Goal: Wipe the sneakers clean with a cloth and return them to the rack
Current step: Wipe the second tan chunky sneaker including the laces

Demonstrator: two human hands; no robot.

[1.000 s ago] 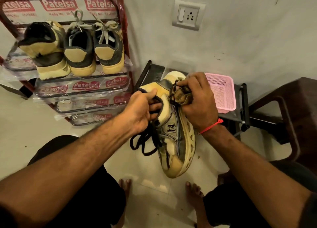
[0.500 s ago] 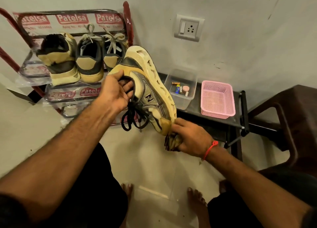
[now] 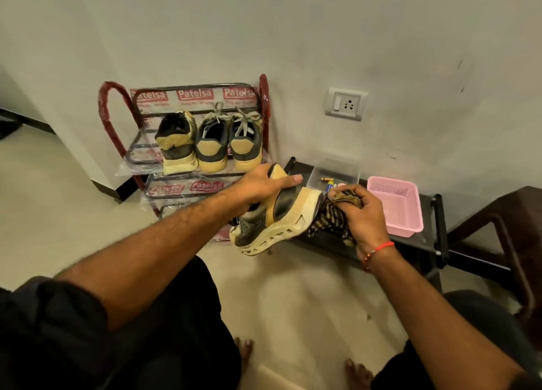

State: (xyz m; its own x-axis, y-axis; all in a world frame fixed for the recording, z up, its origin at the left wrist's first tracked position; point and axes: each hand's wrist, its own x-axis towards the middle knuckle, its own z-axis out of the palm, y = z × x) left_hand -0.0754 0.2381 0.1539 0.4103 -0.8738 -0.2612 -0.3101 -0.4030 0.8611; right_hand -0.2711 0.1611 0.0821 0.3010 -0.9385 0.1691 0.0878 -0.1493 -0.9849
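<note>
A tan and dark grey sneaker [image 3: 278,219] with a chunky cream sole lies on its side in the air, heel towards the right. My left hand [image 3: 265,184] grips it by the collar, index finger stretched along the heel. My right hand [image 3: 362,210] holds a bunched brown striped cloth [image 3: 331,216] pressed against the sneaker's heel. The red metal shoe rack [image 3: 264,96] stands by the wall behind, with three matching sneakers [image 3: 211,140] on its top shelf, heels towards me.
A low black stand [image 3: 434,228] to the right carries a clear plastic box [image 3: 337,169] with small items and a pink basket [image 3: 396,208]. A dark brown chair [image 3: 513,228] sits at far right. My bare feet are on the pale floor below.
The sneaker has swung from sole-up near the rack down to a sideways position. My right hand with the cloth moved from the toe to the heel. The camera pulled back.
</note>
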